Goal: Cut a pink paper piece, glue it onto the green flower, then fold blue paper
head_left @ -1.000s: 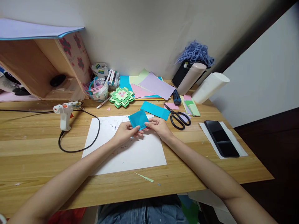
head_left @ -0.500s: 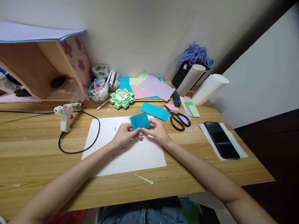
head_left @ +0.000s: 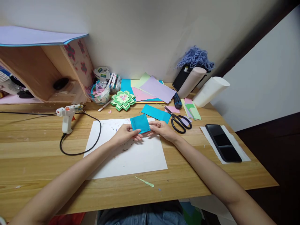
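Note:
A small square of blue paper (head_left: 140, 123) is held up above a marked white sheet (head_left: 140, 156). My left hand (head_left: 126, 133) grips its left and lower edge, thumb on the front face and fingers behind. At the paper's right edge, my right hand (head_left: 162, 129) pinches it between thumb and fingers. Just behind lies a longer blue paper strip (head_left: 156, 113), and right of that rest black-handled scissors (head_left: 180, 121). Beyond my left hand sits a layered green paper flower (head_left: 123, 100) with a pink centre.
A white glue gun (head_left: 67, 117) with a looping black cord stands left. An open box (head_left: 77, 67), a cup of scraps (head_left: 101, 94) and coloured papers (head_left: 157, 89) are at the back. A phone (head_left: 223, 143) lies right, near paper rolls (head_left: 211, 91).
My right hand has slid outward from the paper's lower edge to its right edge. The blue square has turned flatter towards me, and its face looks lighter. The camera view has shifted slightly.

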`<state>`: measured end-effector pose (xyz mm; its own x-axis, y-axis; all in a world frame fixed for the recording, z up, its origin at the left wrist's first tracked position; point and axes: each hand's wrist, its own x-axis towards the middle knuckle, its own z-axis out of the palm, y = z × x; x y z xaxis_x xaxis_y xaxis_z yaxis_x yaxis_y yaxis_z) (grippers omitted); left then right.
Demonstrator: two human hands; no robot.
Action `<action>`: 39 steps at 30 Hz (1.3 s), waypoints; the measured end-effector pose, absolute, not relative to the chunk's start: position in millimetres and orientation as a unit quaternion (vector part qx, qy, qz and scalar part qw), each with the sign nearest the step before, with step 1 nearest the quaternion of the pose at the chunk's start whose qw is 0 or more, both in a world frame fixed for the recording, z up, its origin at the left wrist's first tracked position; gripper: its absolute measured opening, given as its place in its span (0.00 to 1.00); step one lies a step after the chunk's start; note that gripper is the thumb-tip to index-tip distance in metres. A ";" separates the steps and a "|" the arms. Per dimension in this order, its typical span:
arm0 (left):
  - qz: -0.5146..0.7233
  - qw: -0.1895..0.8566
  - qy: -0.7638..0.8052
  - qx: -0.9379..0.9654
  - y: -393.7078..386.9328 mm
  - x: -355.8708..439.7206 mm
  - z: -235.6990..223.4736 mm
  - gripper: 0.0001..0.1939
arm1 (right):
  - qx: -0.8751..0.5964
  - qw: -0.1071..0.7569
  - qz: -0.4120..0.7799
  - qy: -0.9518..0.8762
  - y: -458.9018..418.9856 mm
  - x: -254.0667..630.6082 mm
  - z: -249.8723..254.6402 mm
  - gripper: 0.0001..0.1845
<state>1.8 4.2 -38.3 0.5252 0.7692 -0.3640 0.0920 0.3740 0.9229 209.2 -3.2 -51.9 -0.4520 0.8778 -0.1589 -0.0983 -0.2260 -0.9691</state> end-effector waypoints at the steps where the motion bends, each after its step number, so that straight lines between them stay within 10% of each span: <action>1: 0.225 0.713 0.421 0.513 4.7 0.7 -37.4 0.18 | -0.392 0.367 0.674 -0.507 -3.0 209.7 -51.8 0.21; 8: 0.102 0.694 0.346 0.623 3.3 -4.4 -27.0 0.14 | -0.430 0.411 0.563 -0.575 -7.5 198.0 -46.3 0.17; 20: 0.342 0.429 0.442 0.709 -11.8 7.2 -44.5 0.13 | -0.457 0.426 0.551 -0.553 -8.6 198.0 -42.9 0.15; 39: 0.346 0.566 0.464 0.587 -10.0 6.5 -43.0 0.15 | -0.479 0.388 0.564 -0.550 -11.2 193.4 -45.6 0.13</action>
<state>6.5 -10.0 -43.0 0.3295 0.9365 -0.1200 0.1536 0.0723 0.9855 193.4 -11.2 -45.6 -0.2412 0.9639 -0.1131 0.0890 -0.0941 -0.9916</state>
